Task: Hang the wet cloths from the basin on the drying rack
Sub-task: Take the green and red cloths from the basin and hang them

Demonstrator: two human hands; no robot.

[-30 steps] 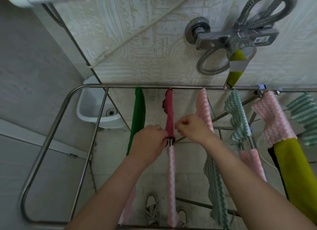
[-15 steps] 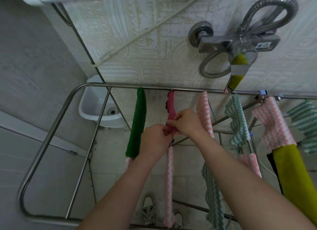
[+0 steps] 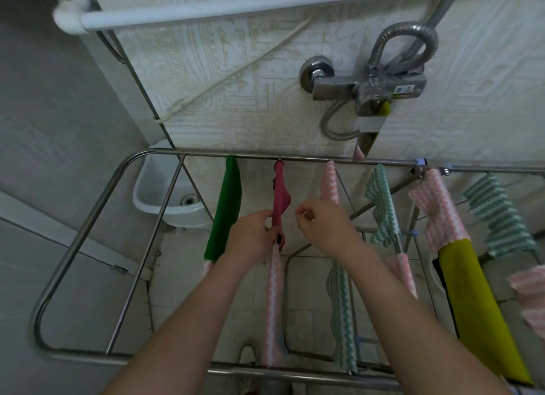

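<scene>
A steel drying rack [image 3: 88, 226] fills the view. A dark pink cloth [image 3: 280, 194] hangs over one of its middle bars. My left hand [image 3: 250, 235] pinches the near end of this pink cloth against the bar. Just to the right, my right hand [image 3: 321, 223] hovers apart from the cloth with its fingers loosely curled and nothing in them. A green cloth [image 3: 225, 209] hangs on the bar to the left. A pink zigzag cloth [image 3: 272, 306] hangs below the pink one on the same bar.
More cloths hang to the right: a pink zigzag one [image 3: 328, 182], green zigzag ones [image 3: 382, 206], a pink check one [image 3: 439, 212] and an olive one [image 3: 477, 312]. A white basin [image 3: 153, 188] sits on the floor beyond the rack. A shower tap [image 3: 368, 88] juts from the wall.
My right hand has let go of the dark pink cloth and drawn away to the right. My left hand stays on it. The camera has tilted up a little.
</scene>
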